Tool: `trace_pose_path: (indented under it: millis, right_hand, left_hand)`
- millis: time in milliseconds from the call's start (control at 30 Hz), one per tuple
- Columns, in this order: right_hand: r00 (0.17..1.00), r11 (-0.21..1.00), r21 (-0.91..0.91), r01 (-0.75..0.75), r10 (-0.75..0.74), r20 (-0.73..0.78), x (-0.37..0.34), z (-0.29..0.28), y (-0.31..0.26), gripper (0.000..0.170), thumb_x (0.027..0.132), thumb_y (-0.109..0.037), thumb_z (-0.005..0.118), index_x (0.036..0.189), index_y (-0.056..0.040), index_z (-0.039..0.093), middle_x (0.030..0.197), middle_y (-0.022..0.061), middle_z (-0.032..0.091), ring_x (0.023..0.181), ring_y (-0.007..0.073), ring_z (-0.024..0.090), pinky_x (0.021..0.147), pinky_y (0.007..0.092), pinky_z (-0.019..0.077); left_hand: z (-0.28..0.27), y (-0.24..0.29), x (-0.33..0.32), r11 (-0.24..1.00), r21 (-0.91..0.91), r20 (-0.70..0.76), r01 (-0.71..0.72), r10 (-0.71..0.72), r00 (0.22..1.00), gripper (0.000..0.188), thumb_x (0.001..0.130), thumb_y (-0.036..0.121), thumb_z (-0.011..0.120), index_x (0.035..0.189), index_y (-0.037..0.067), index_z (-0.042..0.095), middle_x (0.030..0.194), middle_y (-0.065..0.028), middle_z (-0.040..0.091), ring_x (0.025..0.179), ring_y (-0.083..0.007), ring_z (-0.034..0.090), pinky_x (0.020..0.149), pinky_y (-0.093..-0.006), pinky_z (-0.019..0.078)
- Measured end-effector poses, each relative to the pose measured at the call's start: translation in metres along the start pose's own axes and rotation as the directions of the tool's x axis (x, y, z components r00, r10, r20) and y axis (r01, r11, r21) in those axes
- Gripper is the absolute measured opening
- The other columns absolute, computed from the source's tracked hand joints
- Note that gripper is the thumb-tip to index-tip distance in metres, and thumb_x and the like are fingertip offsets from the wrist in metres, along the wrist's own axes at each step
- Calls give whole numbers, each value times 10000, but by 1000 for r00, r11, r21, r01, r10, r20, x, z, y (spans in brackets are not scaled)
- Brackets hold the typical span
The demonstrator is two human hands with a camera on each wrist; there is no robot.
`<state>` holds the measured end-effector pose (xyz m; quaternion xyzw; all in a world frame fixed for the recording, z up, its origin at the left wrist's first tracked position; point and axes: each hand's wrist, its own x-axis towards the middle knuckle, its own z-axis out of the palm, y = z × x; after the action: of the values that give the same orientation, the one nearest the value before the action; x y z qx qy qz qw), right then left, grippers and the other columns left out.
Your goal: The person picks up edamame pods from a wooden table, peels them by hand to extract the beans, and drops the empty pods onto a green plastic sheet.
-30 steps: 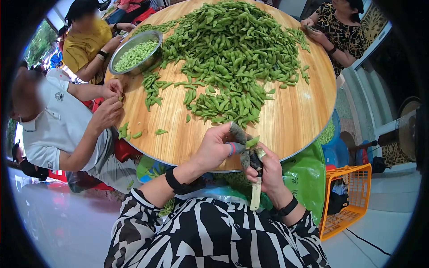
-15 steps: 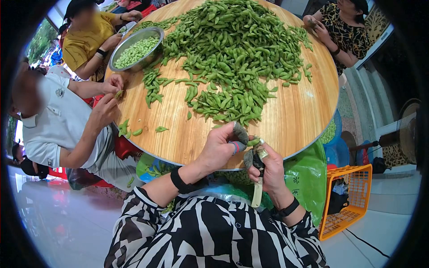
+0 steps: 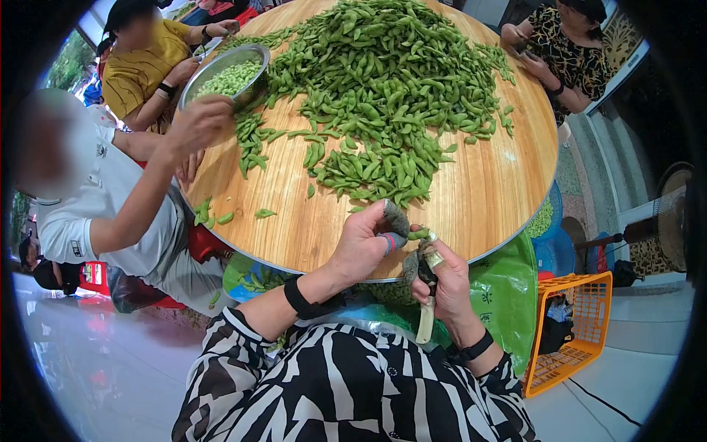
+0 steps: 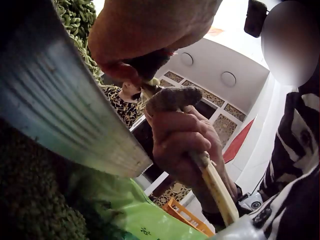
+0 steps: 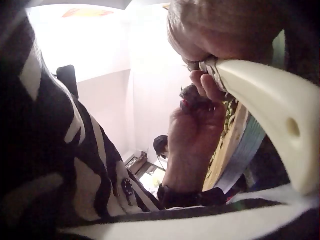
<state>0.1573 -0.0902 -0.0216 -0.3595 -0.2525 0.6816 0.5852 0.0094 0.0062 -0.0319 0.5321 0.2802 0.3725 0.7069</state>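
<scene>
A green soybean pod (image 3: 420, 234) is between my two hands at the table's near edge. My left hand (image 3: 363, 243) pinches it from the left, with grey fabric covers on the thumb and one finger. My right hand (image 3: 445, 276) grips a tool with a cream handle (image 3: 426, 324), dark wrapping round its upper part. In the right wrist view the curved handle (image 5: 272, 95) shows a hole near its end; the tool's working end is hidden. A grey cover (image 4: 175, 98) also sits on a right-hand digit, and the right thumb is beside the pod.
A large heap of soybean pods (image 3: 383, 88) covers much of the round wooden table (image 3: 294, 228). A metal bowl (image 3: 264, 70) holds shelled beans. Other people sit around the table; one arm (image 3: 180, 140) reaches by the bowl. An orange crate (image 3: 571, 331) stands right, beside green plastic (image 3: 504, 287).
The pod has shifted slightly right, closer to the right thumb, while my hands stay nearly in place. The person at left has raised a hand from the table edge toward the bowl.
</scene>
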Motion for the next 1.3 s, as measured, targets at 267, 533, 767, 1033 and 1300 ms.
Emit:
trace_pose_path:
  millis: [267, 533, 767, 1033, 1300]
  right_hand:
    - [999, 998, -57, 18, -20, -34, 2, 1, 1, 358, 992, -134, 392, 1321, -6, 454, 679, 37, 514, 445, 57, 375, 390, 192, 325]
    - [999, 998, 35, -43, 42, 22, 0, 2, -4, 342, 989, -151, 405, 1281, 12, 476, 742, 72, 562, 440, 61, 372, 380, 196, 329]
    - [994, 968, 227, -110, 104, 40, 5, -9, -1, 362, 980, -146, 409, 1312, -6, 442, 848, 107, 580, 447, 70, 393, 361, 195, 334]
    - [985, 947, 269, -175, 172, 35, 4, -2, -1, 371, 974, -158, 430, 1318, -21, 442, 838, 97, 583, 440, 75, 404, 354, 198, 343]
    - [998, 991, 125, -55, 50, 41, 1, -4, -2, 342, 967, -126, 423, 1277, 6, 487, 728, 85, 568, 440, 82, 430, 358, 207, 342]
  left_hand:
    - [-4, 7, 3, 968, -139, -26, 209, -214, 976, 156, 771, -66, 605, 895, 19, 566, 932, -127, 669, 661, -151, 613, 552, -242, 496]
    - [-11, -1, 4, 665, -597, 237, 449, -388, 890, 104, 809, -14, 609, 898, 21, 568, 931, -160, 650, 567, -173, 580, 413, -273, 466]
    - [0, 6, -7, 878, 439, 104, -188, 158, 982, 180, 810, 48, 661, 966, -4, 586, 846, -99, 634, 621, -207, 588, 525, -321, 479]
    - [-7, 16, -7, 426, 695, 361, -580, 491, 793, 190, 712, 48, 674, 891, 17, 620, 671, -129, 548, 612, -309, 573, 548, -368, 465]
    - [-5, 17, -6, 983, 100, 109, 155, -166, 980, 181, 899, 156, 594, 959, -4, 654, 678, -16, 607, 625, -70, 573, 500, -245, 426]
